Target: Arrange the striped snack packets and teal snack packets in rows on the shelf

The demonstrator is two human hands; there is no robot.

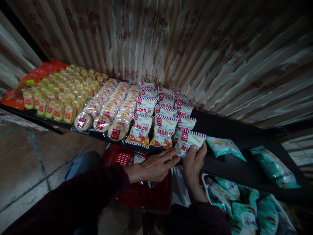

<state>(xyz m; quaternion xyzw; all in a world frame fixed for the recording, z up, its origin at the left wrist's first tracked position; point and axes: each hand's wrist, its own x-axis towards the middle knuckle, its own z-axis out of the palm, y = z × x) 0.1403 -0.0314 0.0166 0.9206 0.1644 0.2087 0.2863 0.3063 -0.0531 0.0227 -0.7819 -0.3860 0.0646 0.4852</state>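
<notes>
Snack bag (189, 141) is held by right hand (195, 160), left hand (157, 164) alongside.

Dim scene: packets (140, 129) along the front edge of the shelf (254, 135) catch faint glare; sheeting (156, 39) beyond its back edge looks soft and shadowed; sleeves (80, 192) nearly black.

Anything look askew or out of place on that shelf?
Yes: one teal bag and another teal bag lie slanted and apart on the black shelf, right of the white snack bags, which sit in close rows. No spill shows.
</notes>
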